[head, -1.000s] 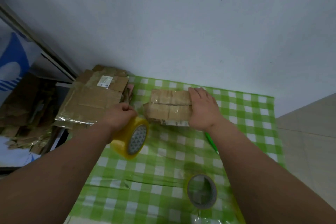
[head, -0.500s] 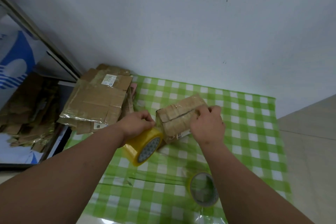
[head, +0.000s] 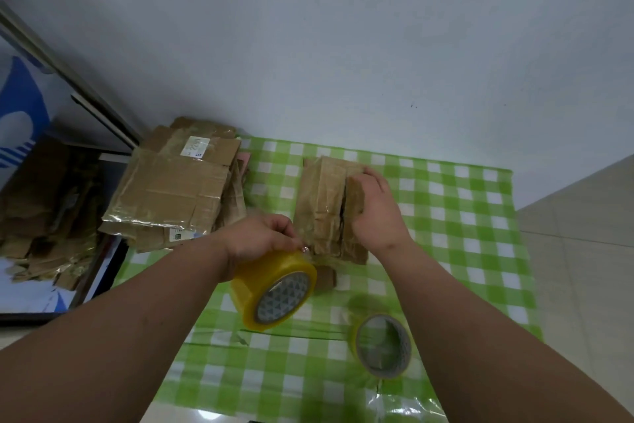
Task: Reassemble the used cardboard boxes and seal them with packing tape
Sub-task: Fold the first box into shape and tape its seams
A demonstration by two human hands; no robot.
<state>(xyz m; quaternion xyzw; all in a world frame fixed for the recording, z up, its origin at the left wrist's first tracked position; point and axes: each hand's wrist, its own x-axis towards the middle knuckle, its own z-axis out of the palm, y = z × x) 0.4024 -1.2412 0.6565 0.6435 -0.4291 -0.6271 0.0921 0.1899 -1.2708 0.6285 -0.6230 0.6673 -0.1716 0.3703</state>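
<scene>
A small worn cardboard box [head: 322, 206] stands on the green checked tablecloth [head: 456, 216], its long side running away from me, with a dark seam between its top flaps. My right hand [head: 374, 210] grips the box's right side, fingers curled over the top. My left hand [head: 264, 237] holds a thick yellow roll of packing tape [head: 274, 288] against the box's near left corner, fingertips pinching at the tape's end.
A second, thinner tape roll [head: 382, 345] lies flat on the cloth near me. A stack of flattened cardboard boxes [head: 175, 189] sits at the table's back left. More cardboard scraps [head: 44, 199] lie on the floor to the left. A white wall rises behind.
The box has been turned from lying crosswise to pointing away from me. My right hand went from pressing its top to gripping its right side. The tape roll followed to the near corner.
</scene>
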